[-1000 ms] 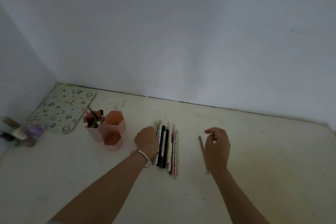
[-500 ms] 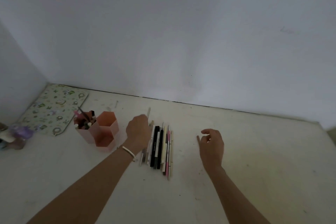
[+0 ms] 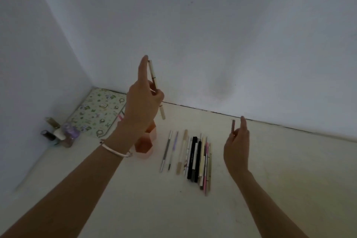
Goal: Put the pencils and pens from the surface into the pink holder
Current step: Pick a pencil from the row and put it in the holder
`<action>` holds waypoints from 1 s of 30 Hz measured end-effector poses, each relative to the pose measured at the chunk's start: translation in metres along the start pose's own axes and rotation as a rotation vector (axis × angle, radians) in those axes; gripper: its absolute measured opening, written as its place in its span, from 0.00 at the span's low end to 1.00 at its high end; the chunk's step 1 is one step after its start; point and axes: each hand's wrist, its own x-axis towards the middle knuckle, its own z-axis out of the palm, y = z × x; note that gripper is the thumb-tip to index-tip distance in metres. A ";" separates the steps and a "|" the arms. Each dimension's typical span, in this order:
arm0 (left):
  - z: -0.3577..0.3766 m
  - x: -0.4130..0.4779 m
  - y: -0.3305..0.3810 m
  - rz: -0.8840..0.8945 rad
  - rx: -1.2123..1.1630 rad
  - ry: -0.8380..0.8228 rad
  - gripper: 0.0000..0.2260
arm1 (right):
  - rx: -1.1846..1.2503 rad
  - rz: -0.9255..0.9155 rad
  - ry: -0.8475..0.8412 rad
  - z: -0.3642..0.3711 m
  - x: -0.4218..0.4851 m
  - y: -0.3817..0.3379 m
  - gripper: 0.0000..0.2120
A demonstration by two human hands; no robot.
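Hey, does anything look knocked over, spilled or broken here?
Nothing stands out. The pink holder stands upright, and the pens lie in a neat row beside it, the three nearest it spaced slightly apart. No spill or damage shows.

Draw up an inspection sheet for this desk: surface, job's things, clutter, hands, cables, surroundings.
Surface: pale tabletop, dimly lit.
Job's things: pink holder partly hidden behind the left hand; row of pens and pencils lying right of it.
Clutter: small bottles and patterned mat at the far left.
Hands: left hand holds a cream pen raised; right hand pinches a brown pencil.
Cables: nothing seen.
Surroundings: white walls meeting in a corner.
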 end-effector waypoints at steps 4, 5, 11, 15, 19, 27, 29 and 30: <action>-0.022 -0.005 -0.029 -0.010 0.131 -0.006 0.42 | 0.149 -0.191 0.109 0.009 0.014 -0.058 0.24; -0.022 -0.008 -0.036 -0.013 0.171 -0.017 0.40 | 0.180 -0.230 0.121 0.012 0.014 -0.070 0.23; -0.001 -0.018 -0.067 0.074 0.605 -0.123 0.21 | 0.408 -0.257 0.056 0.027 -0.004 -0.111 0.22; 0.002 -0.017 -0.072 0.034 0.736 -0.205 0.17 | 0.453 -0.235 0.016 0.038 -0.017 -0.121 0.21; -0.037 -0.005 -0.064 -0.018 0.470 0.066 0.26 | 0.502 -0.203 -0.078 0.058 -0.020 -0.138 0.21; -0.107 0.005 -0.053 -0.160 0.071 0.220 0.17 | 0.273 -0.272 -0.321 0.118 -0.036 -0.145 0.18; -0.102 0.000 -0.049 -0.154 0.063 0.192 0.16 | 0.169 -0.339 -0.370 0.124 -0.040 -0.138 0.18; -0.095 -0.004 -0.046 -0.137 0.072 0.176 0.16 | 0.154 -0.363 -0.361 0.124 -0.041 -0.135 0.19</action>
